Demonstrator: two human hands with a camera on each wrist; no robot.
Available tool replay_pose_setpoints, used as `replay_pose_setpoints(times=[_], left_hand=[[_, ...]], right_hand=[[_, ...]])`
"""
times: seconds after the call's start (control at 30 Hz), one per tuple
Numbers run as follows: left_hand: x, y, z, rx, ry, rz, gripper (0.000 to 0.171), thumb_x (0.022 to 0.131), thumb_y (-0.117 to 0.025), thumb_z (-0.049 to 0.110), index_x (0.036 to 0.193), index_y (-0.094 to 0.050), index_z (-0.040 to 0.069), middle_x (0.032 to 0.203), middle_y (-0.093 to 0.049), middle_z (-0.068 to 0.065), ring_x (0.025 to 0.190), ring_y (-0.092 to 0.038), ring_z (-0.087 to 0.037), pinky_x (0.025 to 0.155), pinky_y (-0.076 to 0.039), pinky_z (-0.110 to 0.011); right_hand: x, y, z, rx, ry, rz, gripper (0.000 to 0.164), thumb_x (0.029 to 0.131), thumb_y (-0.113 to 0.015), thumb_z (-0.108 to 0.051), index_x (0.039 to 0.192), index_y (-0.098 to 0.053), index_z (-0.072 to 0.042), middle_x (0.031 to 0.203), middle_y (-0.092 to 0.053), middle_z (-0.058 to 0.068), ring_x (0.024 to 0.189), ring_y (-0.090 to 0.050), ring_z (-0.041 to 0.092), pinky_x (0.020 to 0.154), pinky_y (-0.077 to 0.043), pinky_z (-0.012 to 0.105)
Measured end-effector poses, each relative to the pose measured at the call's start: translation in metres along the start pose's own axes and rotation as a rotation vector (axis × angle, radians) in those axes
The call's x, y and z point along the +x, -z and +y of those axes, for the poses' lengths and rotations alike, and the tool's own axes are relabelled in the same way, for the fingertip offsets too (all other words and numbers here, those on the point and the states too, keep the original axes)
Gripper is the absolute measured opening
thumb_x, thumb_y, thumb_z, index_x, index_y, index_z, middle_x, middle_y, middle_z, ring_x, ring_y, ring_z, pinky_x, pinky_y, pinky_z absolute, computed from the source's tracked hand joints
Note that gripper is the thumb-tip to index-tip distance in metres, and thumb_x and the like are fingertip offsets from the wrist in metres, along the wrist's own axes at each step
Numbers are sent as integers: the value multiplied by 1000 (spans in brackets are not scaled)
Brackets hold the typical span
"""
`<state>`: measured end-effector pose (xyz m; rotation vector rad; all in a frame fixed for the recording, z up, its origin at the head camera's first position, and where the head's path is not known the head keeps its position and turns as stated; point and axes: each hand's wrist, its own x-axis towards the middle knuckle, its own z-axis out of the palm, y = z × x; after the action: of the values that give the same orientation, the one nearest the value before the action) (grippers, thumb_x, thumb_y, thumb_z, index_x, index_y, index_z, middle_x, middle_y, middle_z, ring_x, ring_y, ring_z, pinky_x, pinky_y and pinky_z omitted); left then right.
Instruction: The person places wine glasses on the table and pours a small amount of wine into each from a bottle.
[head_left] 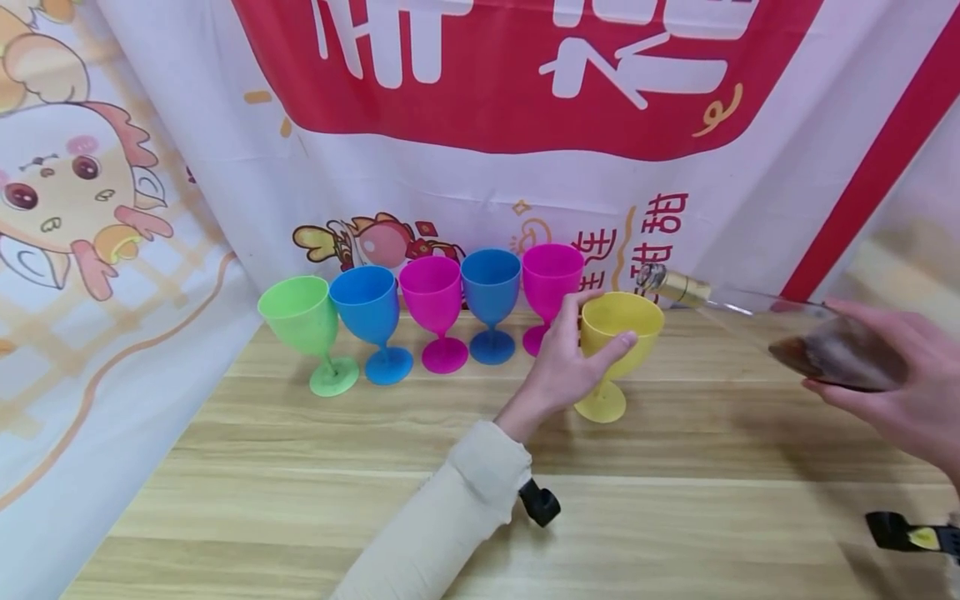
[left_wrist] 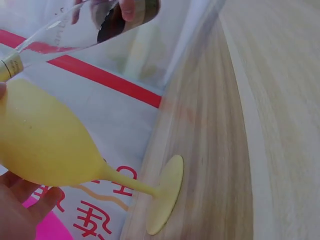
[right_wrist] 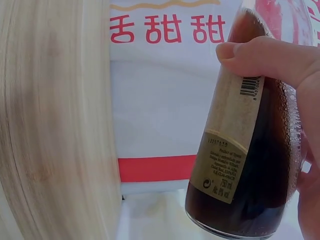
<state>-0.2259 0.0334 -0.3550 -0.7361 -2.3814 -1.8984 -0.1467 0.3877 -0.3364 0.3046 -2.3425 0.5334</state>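
A yellow plastic goblet (head_left: 624, 350) stands upright on the wooden table, its foot flat on the wood in the left wrist view. My left hand (head_left: 566, 358) grips its bowl from the left side. On the right, my right hand (head_left: 911, 387) holds a clear glass wine bottle (head_left: 847, 346) by its body, tipped nearly level with the neck toward the goblet. The bottle's mouth is right at the goblet's rim. Dark liquid lies in the lower part of the bottle, and the right wrist view shows its back label (right_wrist: 227, 165). The goblet's inside bottom is hidden.
Left of the yellow goblet stands a row of goblets: green (head_left: 302, 321), blue (head_left: 367, 308), magenta (head_left: 431, 300), another blue (head_left: 491, 292) and another magenta (head_left: 552, 279). A printed cloth (head_left: 465, 183) hangs behind the wooden table (head_left: 300, 492).
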Motion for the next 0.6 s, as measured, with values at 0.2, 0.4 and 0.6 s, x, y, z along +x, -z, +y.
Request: replay_pose_setpoints(times=[0.2,0.4,0.6], left_hand=[[-1,0,1,-39,-14,-10,70,98,-71,43,155,-35,26,144,-55,3,120,-59,-4,97,-57,-22],[-1,0,5,-59,11,-30,68,99,-71,43,154,-34,30,145,-54,5,120,-57,-3,97,-57,-22],[-2,0,6,-58,28,-29,66,99,-71,43,153,-35,33,146,-52,6,122,-56,-3,98,-56,-23]], right_hand=[[1,-1,3,9,56,50,114,72,-47,-98,142,-66,-10,125,-58,35,120,-25,-21,89,-17,4],[3,-1,4,-5,107,78,112,77,-45,-98,140,-68,-8,123,-60,36,123,-25,-17,100,-17,2],[2,0,5,-43,108,59,111,79,-42,-97,144,-66,-11,128,-58,36,116,-50,38,102,-13,2]])
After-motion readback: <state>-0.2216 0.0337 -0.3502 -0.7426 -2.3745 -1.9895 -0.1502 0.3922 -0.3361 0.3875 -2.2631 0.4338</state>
